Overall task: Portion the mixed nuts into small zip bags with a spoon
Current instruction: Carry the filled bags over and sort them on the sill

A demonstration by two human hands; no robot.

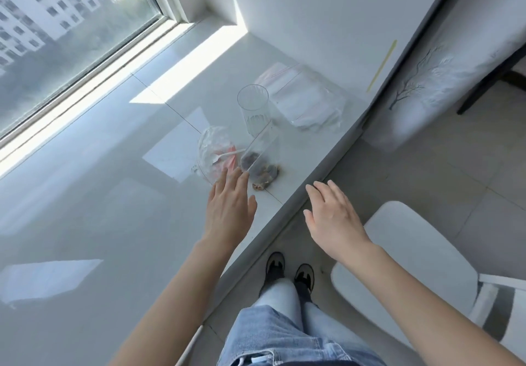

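While both hands hover flat and unloaded, we find the left hand (230,205) fingertips just short of the nut bag (260,163), spoon (227,155) beyond; right hand (331,215) waits off the bench (113,195) edge.

A small clear zip bag (260,163) holding some mixed nuts (263,170) lies just beyond the left fingers (236,176); a white spoon (227,155) rests beside it.

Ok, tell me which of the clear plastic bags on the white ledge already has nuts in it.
The small clear zip bag by the left hand, leaning against the clear tumbler; the flat stack of bags beyond looks empty.
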